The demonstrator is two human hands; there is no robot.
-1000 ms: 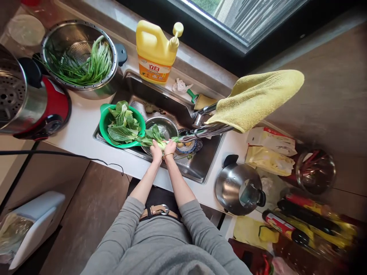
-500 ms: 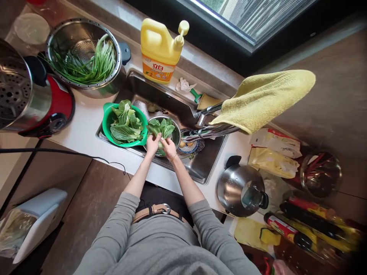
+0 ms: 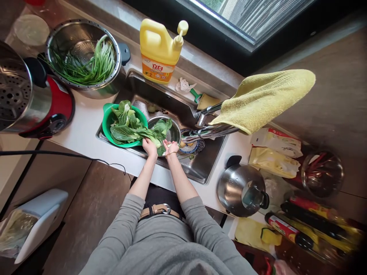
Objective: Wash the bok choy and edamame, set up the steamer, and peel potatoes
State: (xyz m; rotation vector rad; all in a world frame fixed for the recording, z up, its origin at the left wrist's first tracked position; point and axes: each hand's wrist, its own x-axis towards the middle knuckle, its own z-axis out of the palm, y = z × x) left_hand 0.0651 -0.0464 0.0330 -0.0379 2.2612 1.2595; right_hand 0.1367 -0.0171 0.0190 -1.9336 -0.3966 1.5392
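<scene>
My left hand (image 3: pixel 150 147) and my right hand (image 3: pixel 169 148) are side by side over the steel bowl (image 3: pixel 173 131) in the sink (image 3: pixel 200 164). Both hold a bunch of bok choy (image 3: pixel 158 131) by its pale stems, its leaves pointing up and left. Just to the left, a green colander (image 3: pixel 106 116) sits on the sink's corner, filled with more bok choy leaves (image 3: pixel 124 122). The faucet (image 3: pixel 209 130) reaches over the sink to the right of my hands.
A steel colander with long green stalks (image 3: pixel 86 61) stands at the back left, beside a red cooker (image 3: pixel 31 99). A yellow detergent jug (image 3: pixel 159 49) stands behind the sink, a yellow towel (image 3: pixel 266 97) hangs on the faucet, a kettle (image 3: pixel 242 191) and bottles right.
The bok choy was held sideways toward the faucet, then lifted upright over the bowl, and now leans left toward the green colander. Both hands stayed on its stems.
</scene>
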